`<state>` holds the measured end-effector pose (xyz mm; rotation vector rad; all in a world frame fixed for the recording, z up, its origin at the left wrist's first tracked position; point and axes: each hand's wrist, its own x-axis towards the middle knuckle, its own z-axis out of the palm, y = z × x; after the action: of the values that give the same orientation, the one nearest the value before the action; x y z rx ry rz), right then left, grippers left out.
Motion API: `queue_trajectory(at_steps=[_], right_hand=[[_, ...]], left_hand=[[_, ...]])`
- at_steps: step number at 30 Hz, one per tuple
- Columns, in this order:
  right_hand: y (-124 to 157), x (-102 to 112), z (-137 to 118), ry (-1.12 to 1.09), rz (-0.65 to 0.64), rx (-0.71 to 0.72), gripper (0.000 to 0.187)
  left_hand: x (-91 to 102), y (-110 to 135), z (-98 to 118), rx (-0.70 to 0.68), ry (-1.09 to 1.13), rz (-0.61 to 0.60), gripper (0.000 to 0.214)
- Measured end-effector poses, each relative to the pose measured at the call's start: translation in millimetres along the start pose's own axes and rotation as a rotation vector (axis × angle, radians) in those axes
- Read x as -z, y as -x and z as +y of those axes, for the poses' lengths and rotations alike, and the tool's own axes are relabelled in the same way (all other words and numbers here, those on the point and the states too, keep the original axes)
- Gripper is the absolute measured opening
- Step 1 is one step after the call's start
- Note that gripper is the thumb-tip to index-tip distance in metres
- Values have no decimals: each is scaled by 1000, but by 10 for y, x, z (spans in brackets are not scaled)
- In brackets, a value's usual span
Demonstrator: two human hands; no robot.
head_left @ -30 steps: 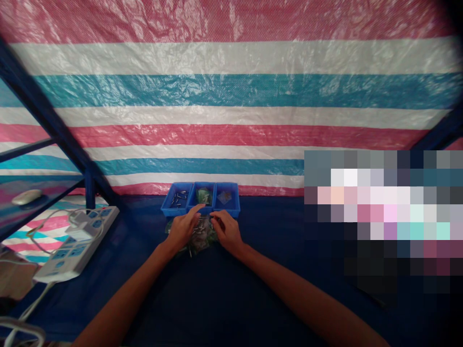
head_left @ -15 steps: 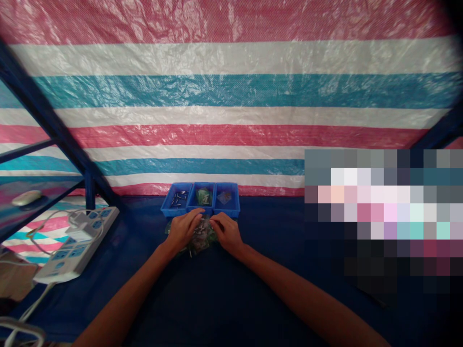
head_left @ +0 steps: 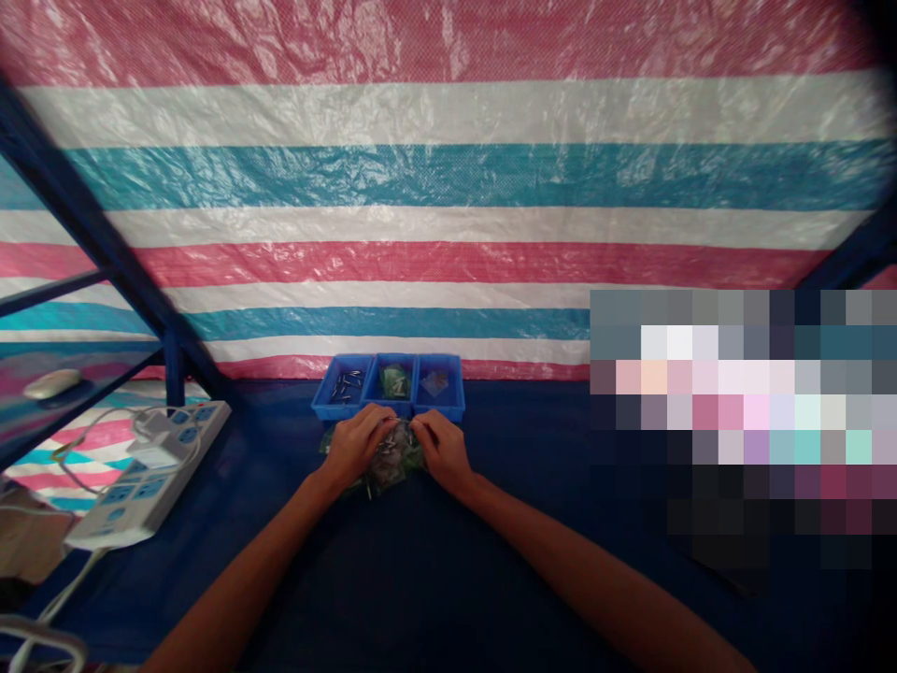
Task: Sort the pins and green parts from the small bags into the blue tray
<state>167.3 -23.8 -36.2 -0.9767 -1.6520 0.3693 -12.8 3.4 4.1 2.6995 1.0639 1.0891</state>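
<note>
Both hands work close together over a pile of plastic bags (head_left: 389, 472) with small metal pieces (head_left: 388, 449) among them, lying on the dark blue table (head_left: 533, 458) just in front of three blue trays (head_left: 340, 411). The left hand (head_left: 364, 437) curls its fingers over the left side of the pile; the right hand (head_left: 438, 444) bends thumb and fingers toward each other at the right side. Whether either grips a piece cannot be told. The left tray holds slim metal pins (head_left: 347, 381), the middle one a green bag (head_left: 396, 380), the right one a clear packet (head_left: 435, 381). A white power strip (head_left: 147, 495) lies well apart, to the left.
</note>
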Motion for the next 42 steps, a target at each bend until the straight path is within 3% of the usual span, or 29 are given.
queue_trajectory(at_steps=[18,24,30,42], right_hand=[[6,-27,22,-5,23,-4,18],[4,-15,-3,-7,19,0,19],[13,-19,9,-8,16,14,21],[3,15,-25,-11,6,33,20]], left_hand=[[48,23,23,-8,-28,-71,25],[56,14,39,35,-20,-25,20],[28,29,9,-6,-15,37,21],[66,39,27,12,-50,13,23]])
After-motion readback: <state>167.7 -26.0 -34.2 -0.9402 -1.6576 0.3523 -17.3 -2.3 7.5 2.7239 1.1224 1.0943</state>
